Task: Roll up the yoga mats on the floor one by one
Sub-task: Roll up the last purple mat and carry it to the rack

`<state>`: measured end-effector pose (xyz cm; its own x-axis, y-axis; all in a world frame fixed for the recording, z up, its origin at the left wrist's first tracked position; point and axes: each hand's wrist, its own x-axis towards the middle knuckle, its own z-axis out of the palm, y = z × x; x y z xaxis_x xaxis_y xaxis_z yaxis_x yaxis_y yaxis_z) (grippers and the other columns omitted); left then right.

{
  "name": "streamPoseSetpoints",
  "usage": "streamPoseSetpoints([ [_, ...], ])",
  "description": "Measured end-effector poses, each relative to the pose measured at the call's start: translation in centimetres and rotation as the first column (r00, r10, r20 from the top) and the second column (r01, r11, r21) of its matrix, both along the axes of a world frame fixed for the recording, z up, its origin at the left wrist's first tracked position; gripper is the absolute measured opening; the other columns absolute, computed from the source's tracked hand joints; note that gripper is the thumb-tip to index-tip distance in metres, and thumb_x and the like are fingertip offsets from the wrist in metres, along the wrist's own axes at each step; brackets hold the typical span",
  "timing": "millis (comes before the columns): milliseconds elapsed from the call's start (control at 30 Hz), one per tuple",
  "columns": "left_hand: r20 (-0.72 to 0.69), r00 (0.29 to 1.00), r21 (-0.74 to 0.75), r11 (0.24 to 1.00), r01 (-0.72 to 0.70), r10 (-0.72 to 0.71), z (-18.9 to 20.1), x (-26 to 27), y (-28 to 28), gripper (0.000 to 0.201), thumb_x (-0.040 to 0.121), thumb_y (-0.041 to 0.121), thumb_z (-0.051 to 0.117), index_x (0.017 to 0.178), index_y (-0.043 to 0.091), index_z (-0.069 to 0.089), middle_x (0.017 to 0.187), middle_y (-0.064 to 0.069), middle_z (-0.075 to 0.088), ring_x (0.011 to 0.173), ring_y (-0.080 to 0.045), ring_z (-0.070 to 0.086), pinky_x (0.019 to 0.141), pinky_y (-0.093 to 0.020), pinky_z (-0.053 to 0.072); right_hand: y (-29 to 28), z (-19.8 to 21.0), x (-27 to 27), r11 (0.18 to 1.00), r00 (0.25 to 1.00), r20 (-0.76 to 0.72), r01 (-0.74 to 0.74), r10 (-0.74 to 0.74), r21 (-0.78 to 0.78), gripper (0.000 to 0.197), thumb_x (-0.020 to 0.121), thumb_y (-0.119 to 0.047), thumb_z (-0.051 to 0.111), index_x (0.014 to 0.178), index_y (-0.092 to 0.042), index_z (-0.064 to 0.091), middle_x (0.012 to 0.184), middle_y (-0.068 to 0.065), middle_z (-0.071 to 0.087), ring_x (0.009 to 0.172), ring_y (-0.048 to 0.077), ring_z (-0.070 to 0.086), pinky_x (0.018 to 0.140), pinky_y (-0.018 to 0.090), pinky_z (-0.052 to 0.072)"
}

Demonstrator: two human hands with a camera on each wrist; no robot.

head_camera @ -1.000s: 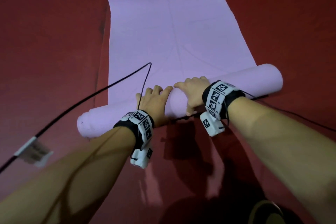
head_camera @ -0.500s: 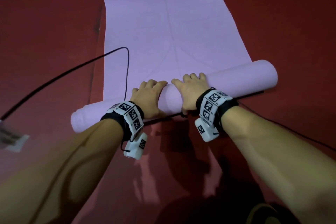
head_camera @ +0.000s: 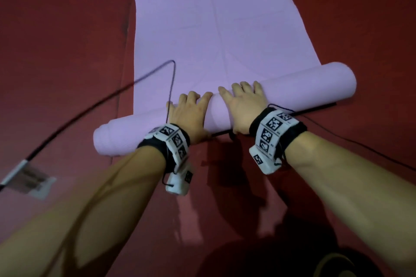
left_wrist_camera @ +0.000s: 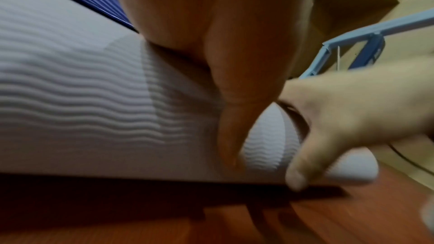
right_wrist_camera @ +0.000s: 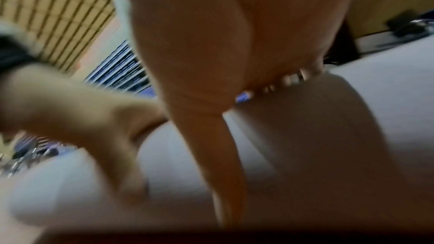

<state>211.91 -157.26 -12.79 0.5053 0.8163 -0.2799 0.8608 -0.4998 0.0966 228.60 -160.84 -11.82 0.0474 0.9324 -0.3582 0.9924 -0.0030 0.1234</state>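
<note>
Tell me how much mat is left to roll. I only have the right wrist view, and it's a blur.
Observer: A long flat stretch of the purple mat lies beyond the roll, up to the top of the head view.
Operator: Is the roll square to it?
Observer: No, it's slanted. Its right end sits farther from the person than its left end.
Operator: Anything in the roll's path?
Observer: A black cable loops over the flat part just ahead of the left hand. I cannot tell whether it touches the mat.
</note>
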Motion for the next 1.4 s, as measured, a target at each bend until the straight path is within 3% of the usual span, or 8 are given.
streamPoseSetpoints([
  [200,-0.026,1.000,-0.085,0.996,0.005,-0.007,0.8,0.2,1.9,0.117,0.061,0.051,0.087,0.154,0.034,0.019,0.145,-0.003,0.040,0.133,-0.028,0.036,0.107,-0.054,0.032,-0.3,-1.1,0.3,0.991,0.999,-0.003,-0.033,0.033,0.127,0.115,0.063,-0.035,0.078,0.156,-0.026,0.011,0.148,0.011,0.033,0.139,0.032,0.029,0.117,0.056,0.013],
  [333,-0.006,1.000,-0.020,1.000,-0.015,0.015,0.4,-0.2,1.5,0.115,0.065,0.058,0.082,0.156,0.029,0.018,0.153,-0.002,0.034,0.140,-0.028,0.029,0.112,-0.060,0.024,1.3,-0.3,0.7,0.998,0.999,-0.034,-0.040,0.042,0.057,0.118,0.060,-0.042,0.083,0.155,-0.028,0.014,0.143,0.009,0.040,0.133,0.030,0.035,0.114,0.053,0.020],
  [467,-0.019,0.995,0.074,0.992,-0.100,0.102,-0.3,-0.3,0.9,0.129,0.054,0.059,0.088,0.155,0.028,0.015,0.150,-0.010,0.034,0.137,-0.033,0.033,0.113,-0.062,0.018,4.3,0.9,1.1,0.994,0.997,-0.075,-0.031,0.023,-0.101,0.123,0.051,-0.047,0.090,0.152,-0.032,0.021,0.140,0.009,0.045,0.130,0.031,0.041,0.109,0.050,0.028],
  [633,-0.016,0.995,0.068,0.993,-0.099,0.101,-0.5,0.0,2.7,0.119,0.050,0.059,0.087,0.148,0.033,0.026,0.134,-0.007,0.046,0.125,-0.033,0.043,0.108,-0.058,0.026,5.7,1.5,2.1,0.990,0.989,-0.146,-0.047,0.027,-0.133,0.125,0.051,-0.047,0.091,0.153,-0.035,0.020,0.141,0.010,0.044,0.130,0.032,0.043,0.110,0.049,0.031],
  [833,0.008,0.996,0.068,0.993,-0.094,0.094,-0.9,0.0,3.3,0.102,0.058,0.067,0.075,0.143,0.032,0.032,0.127,-0.007,0.050,0.119,-0.035,0.047,0.104,-0.057,0.032,3.8,-0.6,2.0,1.000,0.999,0.041,-0.020,0.019,0.017,0.129,0.046,-0.052,0.090,0.151,-0.031,0.017,0.143,0.007,0.042,0.132,0.033,0.038,0.111,0.056,0.024],
  [1067,-0.039,0.995,-0.009,0.995,-0.095,0.094,0.3,0.1,4.1,0.117,0.046,0.059,0.090,0.144,0.034,0.030,0.129,-0.005,0.049,0.122,-0.032,0.046,0.107,-0.057,0.032,4.8,1.1,1.5,0.999,0.999,-0.016,0.032,-0.032,-0.035,0.117,0.040,-0.044,0.089,0.141,-0.034,0.032,0.132,0.004,0.048,0.124,0.032,0.044,0.106,0.054,0.029],
  [1233,-0.042,0.993,0.039,0.993,-0.107,0.109,0.8,0.1,1.7,0.111,0.047,0.052,0.091,0.140,0.034,0.033,0.126,-0.005,0.048,0.120,-0.031,0.045,0.104,-0.053,0.034,2.2,1.0,0.9,0.998,1.000,0.012,0.024,-0.025,0.055,0.107,0.049,-0.036,0.085,0.141,-0.036,0.030,0.132,0.004,0.046,0.123,0.030,0.042,0.106,0.053,0.027],
  [1400,-0.095,0.991,-0.094,0.991,-0.098,0.089,1.6,-1.3,-0.6,0.109,0.048,0.055,0.090,0.139,0.035,0.034,0.125,-0.003,0.048,0.120,-0.031,0.044,0.100,-0.053,0.036,0.2,2.7,-0.2,0.991,1.000,0.022,-0.013,0.016,-0.132,0.107,0.049,-0.040,0.090,0.139,-0.035,0.032,0.131,0.004,0.044,0.124,0.031,0.042,0.100,0.053,0.034],
])
